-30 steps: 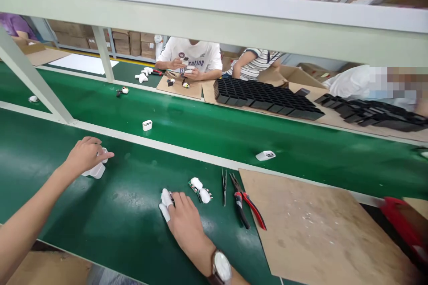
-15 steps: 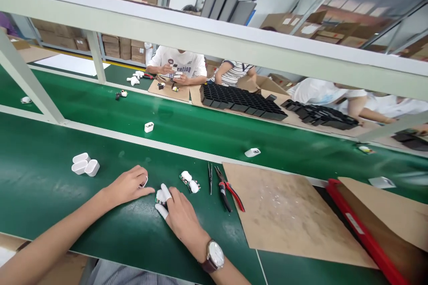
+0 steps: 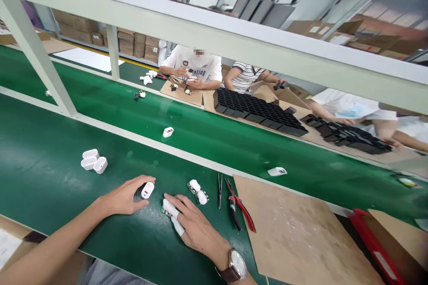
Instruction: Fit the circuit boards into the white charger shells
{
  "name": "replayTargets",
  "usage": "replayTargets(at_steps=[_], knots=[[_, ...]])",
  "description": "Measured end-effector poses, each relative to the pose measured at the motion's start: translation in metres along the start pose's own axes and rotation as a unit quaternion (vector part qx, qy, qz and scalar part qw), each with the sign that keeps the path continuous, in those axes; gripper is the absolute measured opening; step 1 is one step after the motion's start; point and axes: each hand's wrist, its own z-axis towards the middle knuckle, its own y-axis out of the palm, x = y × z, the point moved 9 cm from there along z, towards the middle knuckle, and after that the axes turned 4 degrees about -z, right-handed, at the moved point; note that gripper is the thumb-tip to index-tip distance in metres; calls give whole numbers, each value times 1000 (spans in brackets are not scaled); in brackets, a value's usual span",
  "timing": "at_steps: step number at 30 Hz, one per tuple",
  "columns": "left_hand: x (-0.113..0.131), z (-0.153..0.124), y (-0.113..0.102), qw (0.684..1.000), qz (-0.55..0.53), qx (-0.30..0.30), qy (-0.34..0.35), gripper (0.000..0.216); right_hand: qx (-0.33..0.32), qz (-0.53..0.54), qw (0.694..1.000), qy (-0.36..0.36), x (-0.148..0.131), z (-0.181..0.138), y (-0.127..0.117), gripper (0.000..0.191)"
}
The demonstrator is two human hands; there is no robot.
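Note:
A white charger housing (image 3: 147,190) stands upright on the green table with its port end up. My left hand (image 3: 125,197) curves loosely around it, thumb and fingers spread apart on either side. Beside it, my right hand (image 3: 195,225) has its white-covered thumb and index finger closed over a small circuit board (image 3: 164,209), mostly hidden beneath them. Just beyond lie circuit boards with white blobs (image 3: 198,192). Tweezers (image 3: 220,190) and red-and-black pliers (image 3: 238,205) lie to the right of my right hand.
Three white housings (image 3: 94,161) stand at the left. Further housings (image 3: 168,132) lie on the green belt (image 3: 214,142) beyond the rail. A cardboard sheet (image 3: 301,231) and a red bar (image 3: 376,245) are at right. Co-workers sit opposite near black trays (image 3: 261,111); a beam (image 3: 200,26) crosses above.
My left hand has opened, showing the housing that its fingers covered before. My right fingers have drawn closer together over the circuit board. The camera view has shifted slightly.

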Motion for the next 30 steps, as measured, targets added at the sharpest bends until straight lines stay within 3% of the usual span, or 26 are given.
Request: replayTargets(at_steps=[3,5,10,13,16,21,30], knots=[[5,0,-2,1000,-8,6,29,65,3,11,1000,5,5,-4,-1,44],[11,-1,-5,997,4,23,67,62,19,0,1000,20,6,-7,0,50],[13,-3,-12,992,28,79,100,22,92,-10,995,38,-1,-16,-1,52],[11,-1,-4,993,-14,84,83,30,183,31,981,54,-3,-12,-16,55],[7,-1,6,993,-37,96,51,58,231,59,969,62,-8,3,-31,54],[14,-4,16,994,-32,81,62,69,210,7,977,33,-19,29,-43,49],[23,-3,14,994,-30,64,89,71,145,-54,988,8,-25,40,-42,40]])
